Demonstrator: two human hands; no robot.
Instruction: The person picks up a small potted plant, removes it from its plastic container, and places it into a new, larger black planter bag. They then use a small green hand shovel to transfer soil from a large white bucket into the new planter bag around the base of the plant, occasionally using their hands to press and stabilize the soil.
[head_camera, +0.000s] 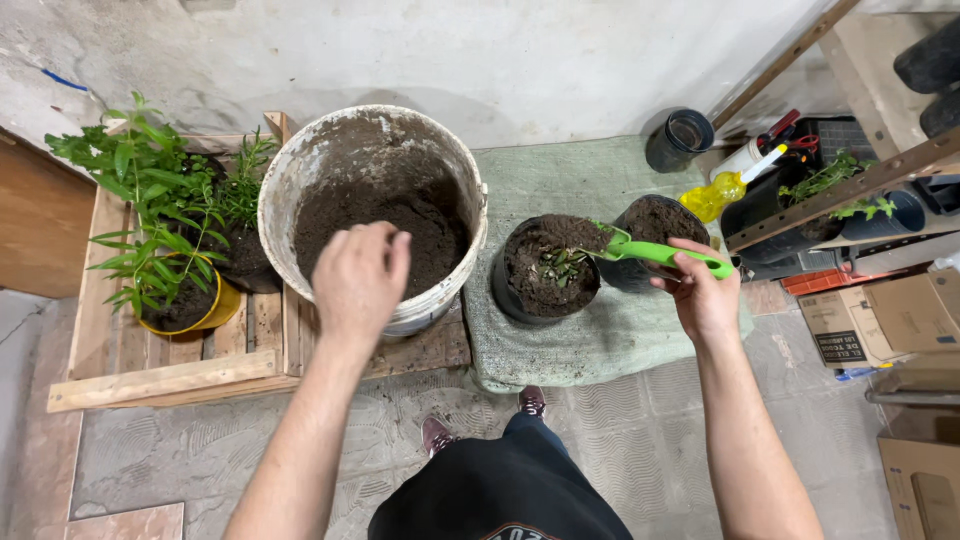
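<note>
Trowel pinched in R hand grip, blade over black pot | L hand loose above soil bucket

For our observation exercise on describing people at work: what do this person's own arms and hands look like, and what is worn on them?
Both forearms are bare, with no sleeves showing. The left hand and right hand wear no gloves, and no watch, rings or bracelets can be seen. The wrists show no markings. Below the arms, dark clothing shows, with a printed patch at the bottom edge.
</note>
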